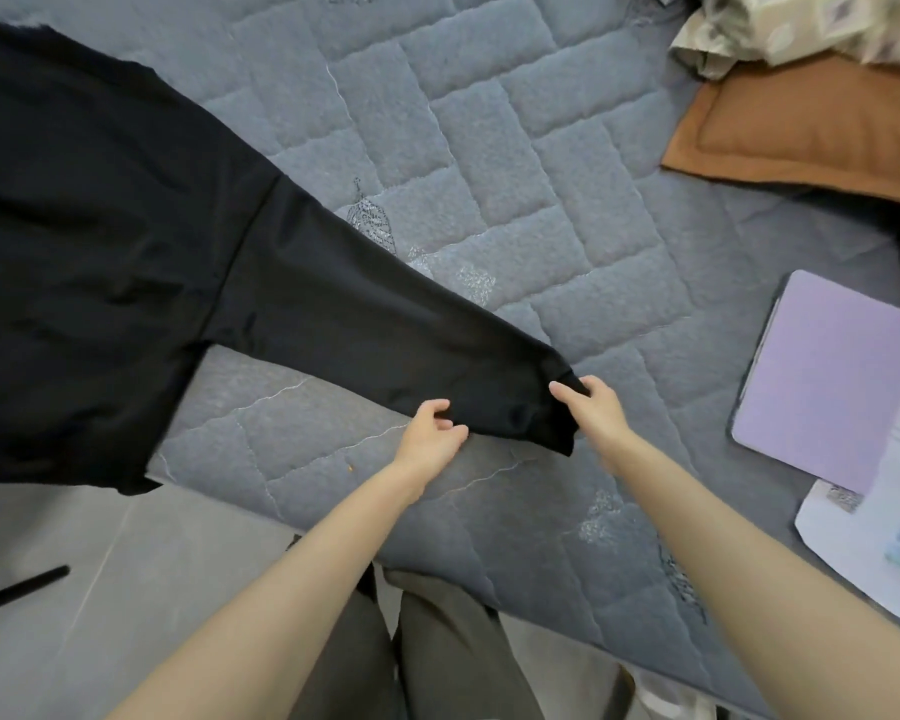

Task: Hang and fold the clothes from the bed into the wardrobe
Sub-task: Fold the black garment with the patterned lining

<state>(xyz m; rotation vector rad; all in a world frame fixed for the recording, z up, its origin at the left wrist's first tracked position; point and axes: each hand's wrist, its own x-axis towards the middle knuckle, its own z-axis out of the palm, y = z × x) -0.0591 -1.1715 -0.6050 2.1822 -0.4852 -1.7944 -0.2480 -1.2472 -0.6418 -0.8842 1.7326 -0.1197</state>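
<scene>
Black sweater (100, 226): we pinch its sleeve (359, 324) at the cuff with our right hand (593, 407), our left hand (430, 433) pinching the sleeve's near edge just beside. Its body lies spread farther off on the grey quilted bed (489, 148).

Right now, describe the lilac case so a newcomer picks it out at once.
Start at the grey quilted bed cover and go to its right side, below the brown pillow. There lies a flat lilac folio case, partly over white papers. It is the only purple thing, with rounded corners and a dark edge.
</scene>
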